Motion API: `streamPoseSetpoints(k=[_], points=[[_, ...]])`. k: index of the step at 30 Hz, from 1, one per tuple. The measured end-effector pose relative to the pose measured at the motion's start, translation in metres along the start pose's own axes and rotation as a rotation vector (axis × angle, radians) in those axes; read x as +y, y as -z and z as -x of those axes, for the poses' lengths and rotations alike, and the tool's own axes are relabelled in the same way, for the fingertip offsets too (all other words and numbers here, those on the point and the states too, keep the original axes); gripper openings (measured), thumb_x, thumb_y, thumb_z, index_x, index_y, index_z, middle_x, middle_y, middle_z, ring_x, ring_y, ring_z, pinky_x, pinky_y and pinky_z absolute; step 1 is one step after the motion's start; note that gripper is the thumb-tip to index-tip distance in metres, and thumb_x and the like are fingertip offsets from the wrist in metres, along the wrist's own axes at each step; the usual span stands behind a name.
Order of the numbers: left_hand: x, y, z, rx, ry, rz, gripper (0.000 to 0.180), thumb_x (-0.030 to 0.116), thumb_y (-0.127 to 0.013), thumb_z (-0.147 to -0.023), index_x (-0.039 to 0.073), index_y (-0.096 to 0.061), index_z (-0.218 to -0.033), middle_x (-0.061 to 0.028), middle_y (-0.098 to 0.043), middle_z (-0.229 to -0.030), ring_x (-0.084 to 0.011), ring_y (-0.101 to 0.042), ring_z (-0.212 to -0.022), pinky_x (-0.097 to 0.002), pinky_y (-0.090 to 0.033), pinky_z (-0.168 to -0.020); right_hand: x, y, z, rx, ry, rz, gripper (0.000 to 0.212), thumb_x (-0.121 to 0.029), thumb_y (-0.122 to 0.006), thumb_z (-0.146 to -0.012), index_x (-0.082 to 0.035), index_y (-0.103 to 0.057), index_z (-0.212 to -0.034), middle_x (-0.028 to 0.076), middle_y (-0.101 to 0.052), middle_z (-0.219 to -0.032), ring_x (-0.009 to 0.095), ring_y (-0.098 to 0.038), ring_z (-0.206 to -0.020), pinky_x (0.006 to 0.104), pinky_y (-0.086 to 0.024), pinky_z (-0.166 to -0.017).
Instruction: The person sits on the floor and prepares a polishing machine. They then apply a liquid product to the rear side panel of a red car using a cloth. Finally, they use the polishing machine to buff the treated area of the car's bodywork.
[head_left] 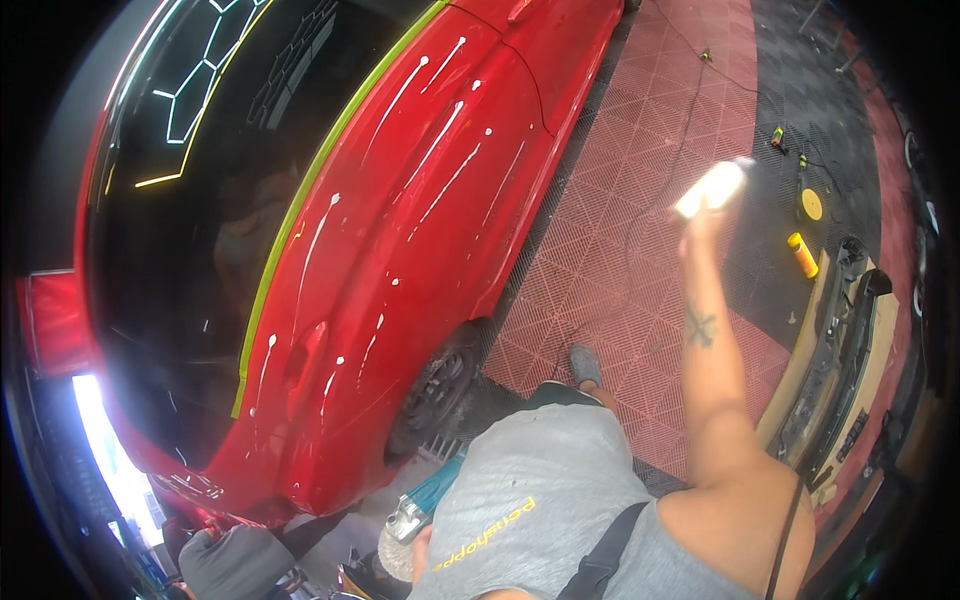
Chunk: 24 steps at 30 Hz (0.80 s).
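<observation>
A white bottle (715,190), blurred and bright, is gripped in my right hand (701,226), whose arm reaches out over the floor away from the car. Low in the view, beside my grey shirt, a teal power polisher (430,490) with a metal head and a pale round pad (396,556) is in my left hand (421,549). Only a small part of that hand shows; my body hides the rest. To the left stands a red car (350,260), its side panels carrying several white streaks and drops of liquid. Green tape (300,215) edges its dark windows.
A cord (632,250) runs across the red and black floor tiles (600,200). At right lie a yellow bottle (802,256), a tool with a yellow disc (811,205) and long dark car parts (845,360) on cardboard. Another person's grey-clothed shoulder (235,565) is at lower left.
</observation>
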<state>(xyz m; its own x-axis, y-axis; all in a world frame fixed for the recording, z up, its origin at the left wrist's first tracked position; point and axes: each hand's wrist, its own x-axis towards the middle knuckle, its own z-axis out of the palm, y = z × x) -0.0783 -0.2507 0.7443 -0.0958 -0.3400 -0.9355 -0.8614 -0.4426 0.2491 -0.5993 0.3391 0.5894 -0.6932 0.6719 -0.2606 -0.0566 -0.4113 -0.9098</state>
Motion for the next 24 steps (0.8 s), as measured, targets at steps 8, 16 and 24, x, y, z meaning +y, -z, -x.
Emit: streamPoseSetpoints(k=[8, 16, 24], points=[[0.007, 0.004, -0.008, 0.016, 0.004, 0.048, 0.020, 0.024, -0.066, -0.102, 0.013, -0.065, -0.085, 0.0025, -0.060, -0.071, -0.0145, -0.057, -0.063, -0.0312, -0.049, -0.065, 0.138, -0.038, 0.048, -0.487, -0.697, 0.384, 0.036, -0.025, -0.060, -0.107, 0.005, -0.059, -0.128, 0.023, -0.072, -0.088, 0.036, -0.073, -0.062, 0.0459, -0.058, -0.046], [-0.003, 0.033, -0.025, -0.048, -0.005, 0.066, 0.019, 0.024, -0.067, -0.102, 0.013, -0.066, -0.087, 0.0023, -0.061, -0.072, -0.0144, -0.058, -0.064, -0.0312, -0.050, -0.065, 0.091, 0.026, 0.073, -0.296, -0.542, 0.291, 0.045, -0.030, -0.057, -0.112, 0.005, -0.047, -0.139, 0.020, -0.072, -0.095, 0.031, -0.075, -0.066, 0.0356, -0.057, -0.044], [-0.010, 0.103, -0.081, -0.171, -0.057, 0.039, 0.018, 0.023, -0.067, -0.102, 0.013, -0.066, -0.088, 0.0021, -0.061, -0.074, -0.0143, -0.059, -0.064, -0.0311, -0.051, -0.066, 0.174, 0.038, 0.166, 0.435, -0.177, 0.161, 0.048, -0.025, -0.065, -0.106, 0.003, -0.045, -0.139, 0.019, -0.071, -0.101, 0.030, -0.074, -0.065, 0.0381, -0.061, -0.045]])
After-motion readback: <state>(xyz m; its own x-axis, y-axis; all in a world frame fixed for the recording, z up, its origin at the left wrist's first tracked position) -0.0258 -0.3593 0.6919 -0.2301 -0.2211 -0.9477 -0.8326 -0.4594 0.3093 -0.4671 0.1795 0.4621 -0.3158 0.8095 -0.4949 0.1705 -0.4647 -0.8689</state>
